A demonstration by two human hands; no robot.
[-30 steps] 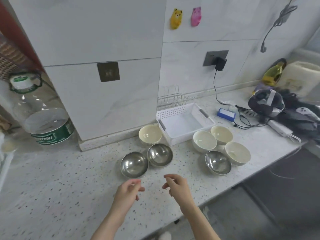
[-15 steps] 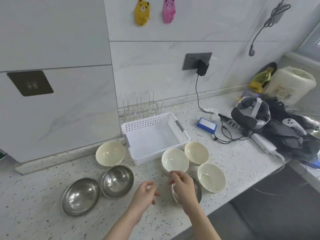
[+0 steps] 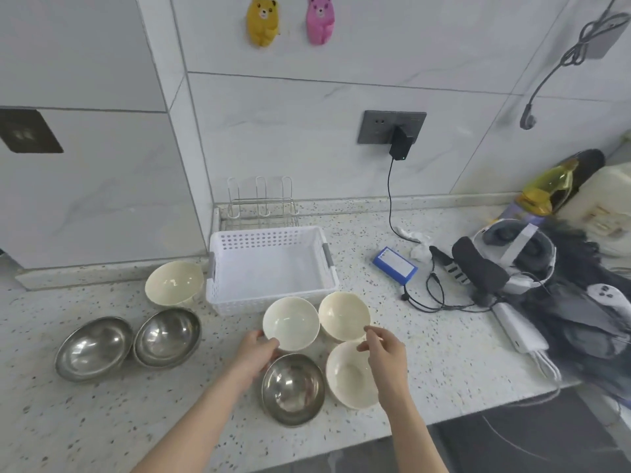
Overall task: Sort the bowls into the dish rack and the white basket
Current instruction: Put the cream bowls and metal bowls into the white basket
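Both hands have moved forward off the steel bowl and onto the cream ones. Now the left hand [image 3: 254,349] grips the near-left rim of the cream bowl in front of the basket [image 3: 291,323], fingers curled round its edge. His right hand [image 3: 384,349] pinches the near rim of the neighbouring cream bowl [image 3: 343,315] between thumb and fingertips. A third cream bowl [image 3: 348,375] and the steel bowl [image 3: 292,389] sit just below the hands. The white basket [image 3: 273,240] stands behind, with the wire dish rack [image 3: 261,204] at the wall behind it. Off left lie a fourth cream bowl [image 3: 174,283] and two steel bowls [image 3: 129,343], all on the speckled counter [image 3: 444,353].
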